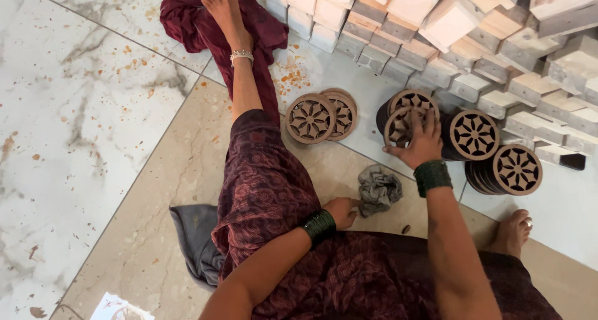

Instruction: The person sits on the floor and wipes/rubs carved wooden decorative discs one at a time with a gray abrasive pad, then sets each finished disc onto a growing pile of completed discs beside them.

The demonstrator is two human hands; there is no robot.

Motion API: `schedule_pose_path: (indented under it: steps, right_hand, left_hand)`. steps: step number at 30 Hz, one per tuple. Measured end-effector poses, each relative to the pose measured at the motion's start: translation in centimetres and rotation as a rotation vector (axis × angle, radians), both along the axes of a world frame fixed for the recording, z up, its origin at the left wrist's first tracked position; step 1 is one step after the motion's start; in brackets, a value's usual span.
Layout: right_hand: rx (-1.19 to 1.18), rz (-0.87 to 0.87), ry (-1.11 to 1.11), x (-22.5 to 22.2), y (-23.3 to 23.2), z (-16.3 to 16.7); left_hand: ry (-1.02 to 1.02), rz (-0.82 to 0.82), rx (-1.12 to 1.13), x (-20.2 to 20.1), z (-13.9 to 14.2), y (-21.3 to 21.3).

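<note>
Reaching forward, right hand [418, 141] grasping carved disc [402, 126]; left hand [341, 211] clenched beside grey rag [379, 190]

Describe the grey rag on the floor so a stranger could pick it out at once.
Start at the heap of pale blocks along the top right, then come down past the round carved wooden discs to the beige floor tile by the seated person's lap. The grey rag lies crumpled there, between the left hand and the right hand. It is the only small grey cloth; the other cloth nearby is maroon.
</note>
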State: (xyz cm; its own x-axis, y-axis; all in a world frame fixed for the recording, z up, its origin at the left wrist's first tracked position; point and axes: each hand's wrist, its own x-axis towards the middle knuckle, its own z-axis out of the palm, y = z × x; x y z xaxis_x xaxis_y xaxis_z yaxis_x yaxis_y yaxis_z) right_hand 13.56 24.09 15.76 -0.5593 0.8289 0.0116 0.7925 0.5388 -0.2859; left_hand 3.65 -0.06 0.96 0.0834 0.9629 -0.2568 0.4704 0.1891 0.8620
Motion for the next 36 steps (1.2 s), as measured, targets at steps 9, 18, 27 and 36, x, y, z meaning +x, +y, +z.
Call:
schedule_pose_path:
  steps: [9,18,27,36]
  right_hand:
    - [-0.07,-0.044,-0.065,-1.5,5.3,0.8]
    - [0.132,0.217,0.172,-5.6,2.5,0.8]
    - [-0.121,0.338,-0.047,-18.8,-5.4,0.3]
    - [-0.198,0.265,-0.309,-21.1,-3.6,1.1]
  left_hand:
    - [0.268,-0.274,-0.265,1.5,-0.4,0.5]
    - [0.31,-0.517,-0.333,3.9,0.0,0.6]
    - [0.419,-0.647,-0.305,5.1,0.1,0.2]
    - [0.354,-0.62,-0.288,5.3,1.7,-0.2]
